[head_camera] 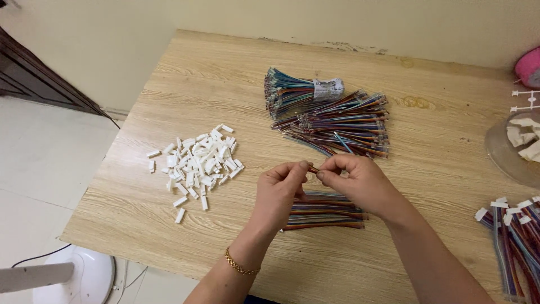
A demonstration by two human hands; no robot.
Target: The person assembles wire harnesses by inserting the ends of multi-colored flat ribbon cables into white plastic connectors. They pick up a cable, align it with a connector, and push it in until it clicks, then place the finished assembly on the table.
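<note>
While both hands are meeting over the middle of the wooden table (169, 84), the left hand (278, 188) and right hand (360, 180) are pinching the end of a thin wire piece (313, 169) between thumb and fingertips, both closed on it. Piece is sitting just above a flat bundle of multicoloured wires (326, 211), which is lying on the table under the hands.

Handling, my read: very light, limp, bending anywhere along its length; the tip looks small and easy to crush or drop. Best held right at the end, close to the tip, as both hands are doing now.

Further out: heap of small white plastic connectors (197, 163) lying well left of the hands; bigger stack of banded wire bundles (329, 115) lying beyond them; finished-looking wires with white ends (514, 236) at right.

Hard to tell: fingers are covering most of the wire piece, so I can't say whether a connector is on it. Right-hand pile, clear bowl (506, 155) and pink object (529, 66) are getting cut off by the frame edge.
</note>
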